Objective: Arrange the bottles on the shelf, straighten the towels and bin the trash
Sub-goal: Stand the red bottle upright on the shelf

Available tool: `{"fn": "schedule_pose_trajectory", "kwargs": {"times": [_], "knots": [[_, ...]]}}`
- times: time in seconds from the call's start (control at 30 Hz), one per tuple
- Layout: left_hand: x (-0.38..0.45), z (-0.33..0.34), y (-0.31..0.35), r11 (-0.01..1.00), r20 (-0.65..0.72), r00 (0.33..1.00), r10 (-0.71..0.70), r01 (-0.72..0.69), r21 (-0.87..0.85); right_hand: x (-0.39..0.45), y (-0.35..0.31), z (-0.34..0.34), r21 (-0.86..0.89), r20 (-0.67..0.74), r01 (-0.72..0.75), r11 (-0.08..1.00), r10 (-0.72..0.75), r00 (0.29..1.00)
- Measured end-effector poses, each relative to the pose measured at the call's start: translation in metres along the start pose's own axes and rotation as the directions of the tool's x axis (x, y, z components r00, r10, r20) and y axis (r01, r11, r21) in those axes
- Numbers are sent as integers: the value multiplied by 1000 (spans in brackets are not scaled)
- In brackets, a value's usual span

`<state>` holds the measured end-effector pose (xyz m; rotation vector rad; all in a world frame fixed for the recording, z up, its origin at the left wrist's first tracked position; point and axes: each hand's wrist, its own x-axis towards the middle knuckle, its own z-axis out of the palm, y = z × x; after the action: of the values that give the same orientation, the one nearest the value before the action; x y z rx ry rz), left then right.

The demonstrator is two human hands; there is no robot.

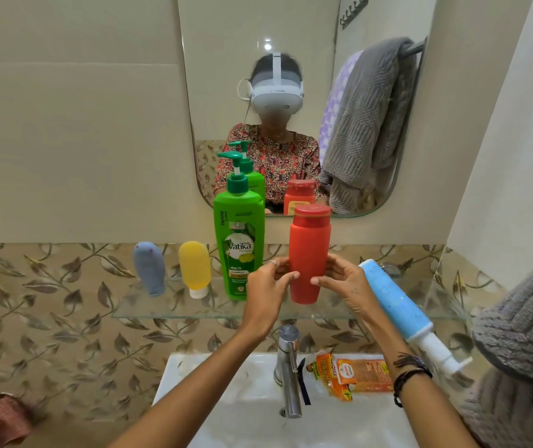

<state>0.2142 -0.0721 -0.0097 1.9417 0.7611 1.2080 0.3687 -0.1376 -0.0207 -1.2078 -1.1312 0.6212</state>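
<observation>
Shelf [168, 310] of glass carries your red bottle [309, 253], upright just right of the green shampoo bottle [238, 240]. Your left hand [266, 286] and right hand [344, 282] pinch its lower body from opposite sides, fingers curled around it, equally near.

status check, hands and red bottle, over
Left hand and right hand grip red bottle, upright on glass shelf. Blue bottle lies tipped at right.

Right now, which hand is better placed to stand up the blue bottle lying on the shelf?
Right. The blue bottle lies tipped on the shelf just beside the right hand; the left hand is across the red bottle, which both hands hold.
</observation>
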Motion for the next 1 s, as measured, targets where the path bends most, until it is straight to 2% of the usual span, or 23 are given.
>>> {"fn": "schedule_pose_trajectory", "kwargs": {"times": [0.1, 0.2, 0.27, 0.3, 0.43, 0.53, 0.63, 0.7, 0.8, 0.87, 1.0], "knots": [[-4, -3, 3, 995, -39, 999, 34, -31, 91, 2, 1, 3, 3, -17, -4, 1000, 4, 1000], [-24, -1, 12, 919, -95, 947, 307, -269, 290, 0, 4, 3, 45, -6, -4, 999, 4, 1000], [-38, 11, 18, 830, -16, 880, 475, -441, 342, -3, 4, 2, 65, 4, -1, 998, 1, 1000], [-43, 17, 21, 823, 22, 873, 488, -468, 322, -3, 3, 2, 65, 8, 1, 998, -2, 1000], [-42, 28, 22, 907, 38, 935, 353, -352, 229, -5, -1, 1, 13, 18, 33, 999, -33, 999], [-35, 27, 18, 964, -63, 968, 243, -234, 130, -9, -2, 1, -93, -53, 91, 992, -96, 994], [-30, 23, 14, 983, -153, 975, 162, -145, 115, -13, -3, 3, -202, -165, 96, 975, -131, 978], [-29, 20, 9, 987, -151, 979, 135, -120, 108, -18, -2, 7, -299, -267, 96, 949, -180, 947], [-33, 15, 2, 990, -138, 983, 122, -110, 92, -31, 0, 17, -455, -391, 181, 872, -378, 839], [-41, 13, -2, 992, -112, 987, 119, -113, 58, -42, 3, 28, -491, -392, 226, 841, -445, 805], [-61, 9, -8, 995, -47, 994, 98, -99, -24, -64, 12, 53, -474, -315, 256, 842, -434, 844]]}}
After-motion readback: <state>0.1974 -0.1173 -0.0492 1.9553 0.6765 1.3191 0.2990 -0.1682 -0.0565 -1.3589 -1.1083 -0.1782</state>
